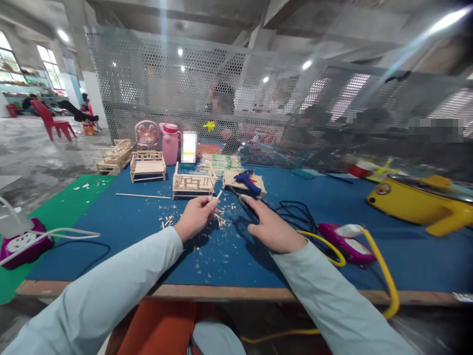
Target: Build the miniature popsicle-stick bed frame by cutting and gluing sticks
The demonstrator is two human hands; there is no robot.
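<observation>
1. Clock centred on the gap between the hands. Table [148,266], blue top, front edge at 6 o'clock.
2. Purple power strip [347,244] just past 3, yellow cable [384,276] plugged in; second purple strip [27,241] near 9, on green surface.
3. Left hand [197,217] at 9, fingertips pinched on short stick [219,195], pale wood, tilted up to the right.
4. Right hand [271,224] at 3, apart from left, gripping dark plier-like tool [242,201], tip pointing to 11; can't tell if its jaws meet.
5. Wood scraps [221,221] scattered around centre and toward 9.
6. Long thin stick [143,195] lying flat, between 9 and 10.
7. Yellow pot [406,199] at 3, well apart.
8. Small wooden bench model [194,183], between 10 and 11; two more models beyond, near 10.
9. Blue glue gun [247,181] toward 1, on wooden piece [229,179].
10. Stick bundle [221,162] at 12.
11. Phone [189,148], screen lit, at 11; pink jug [170,147] beside it.
12. Perforated screen [148,84] behind, 11 to 2.
</observation>
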